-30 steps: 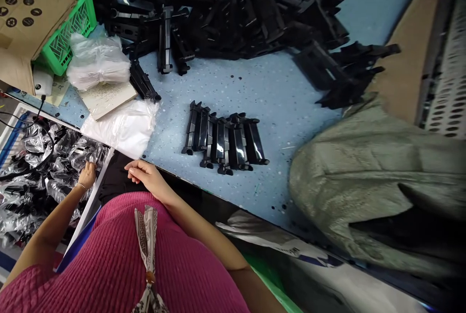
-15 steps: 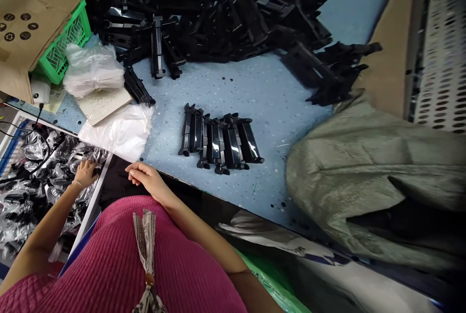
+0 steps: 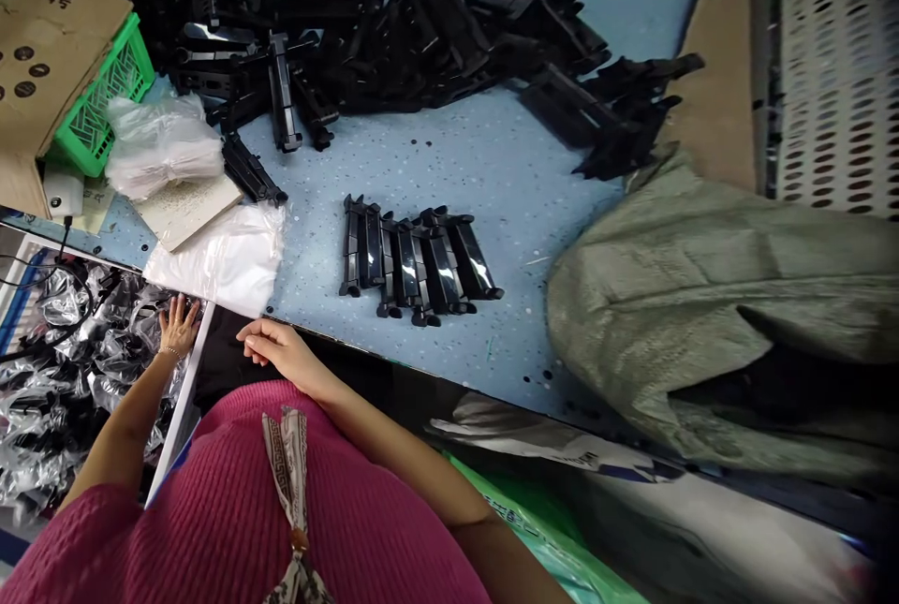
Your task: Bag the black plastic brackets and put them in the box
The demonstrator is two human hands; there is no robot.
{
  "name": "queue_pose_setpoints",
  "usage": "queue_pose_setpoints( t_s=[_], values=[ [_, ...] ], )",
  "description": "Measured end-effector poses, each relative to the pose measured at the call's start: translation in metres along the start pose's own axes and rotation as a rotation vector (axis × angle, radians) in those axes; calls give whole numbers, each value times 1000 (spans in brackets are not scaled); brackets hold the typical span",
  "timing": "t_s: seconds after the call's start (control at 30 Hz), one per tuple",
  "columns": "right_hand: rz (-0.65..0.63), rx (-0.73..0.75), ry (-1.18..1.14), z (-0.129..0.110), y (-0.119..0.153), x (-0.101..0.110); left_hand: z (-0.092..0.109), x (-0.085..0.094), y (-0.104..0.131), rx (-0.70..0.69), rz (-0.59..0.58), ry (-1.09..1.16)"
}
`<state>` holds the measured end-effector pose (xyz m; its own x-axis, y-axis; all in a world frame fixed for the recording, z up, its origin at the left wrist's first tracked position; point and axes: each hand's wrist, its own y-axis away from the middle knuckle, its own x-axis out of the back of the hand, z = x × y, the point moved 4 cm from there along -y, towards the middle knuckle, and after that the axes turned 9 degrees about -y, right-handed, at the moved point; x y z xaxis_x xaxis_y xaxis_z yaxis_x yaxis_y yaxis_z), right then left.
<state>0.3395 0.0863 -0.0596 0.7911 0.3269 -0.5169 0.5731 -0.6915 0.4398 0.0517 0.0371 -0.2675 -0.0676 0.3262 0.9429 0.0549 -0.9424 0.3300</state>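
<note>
My left hand (image 3: 179, 331) lies with its fingers spread over the bagged black parts (image 3: 112, 342) in a white-rimmed crate, close to the crate's right wall (image 3: 188, 379). Nothing is held in it. In front of my body, just off the table edge, hovers my right hand (image 3: 275, 346), its fingers loosely curled together and no object visible in them. Nearest to it on the table is a stack of clear plastic bags (image 3: 221, 257). Beyond, several glossy black plastic parts (image 3: 418, 262) lie side by side in a slanted row.
A large heap of black parts (image 3: 414, 42) spreads across the back of the blue speckled table (image 3: 449, 145). At left stand a green basket (image 3: 105, 98), a cardboard box (image 3: 49, 51) and a bundle of thin bags (image 3: 165, 145). A grey-green sack (image 3: 632, 304) covers the right side.
My left hand has moved forward along the crate's side, and its fingers are now more spread. My right hand has barely moved. The whole view has shifted slightly.
</note>
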Motion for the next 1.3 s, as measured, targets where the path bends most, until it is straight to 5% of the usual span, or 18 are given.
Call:
queue_pose_setpoints(
  t_s=[0.17, 0.37, 0.6, 0.77, 0.87, 1.0, 1.1, 1.2, 1.3],
  values=[
    [12, -19, -6, 3, -1, 2, -9, 1, 2, -39, 4, 31],
    [37, -17, -5, 0, -1, 7, -38, 19, 39, 51, 87, 62],
    [-33, -63, 7, 11, -5, -2, -16, -14, 69, 137, 45, 56],
    [-51, -49, 70, 10, -1, -3, -17, -5, 57, 116, 68, 62],
    [-105, 17, 216, -9, 5, -8, -13, 5, 47, 87, 69, 34],
    [-55, 331, 593, -71, 25, 7, 3, 15, 39, -41, -85, -32],
    [221, 518, 891, -121, 44, 50, 10, 47, 39, -114, -227, -23],
    [553, 537, 1228, -151, 49, 94, 27, 107, 41, -205, -363, 75],
    [673, 403, 1499, -164, 34, 109, 77, 188, 32, -374, -183, 298]
  ],
)
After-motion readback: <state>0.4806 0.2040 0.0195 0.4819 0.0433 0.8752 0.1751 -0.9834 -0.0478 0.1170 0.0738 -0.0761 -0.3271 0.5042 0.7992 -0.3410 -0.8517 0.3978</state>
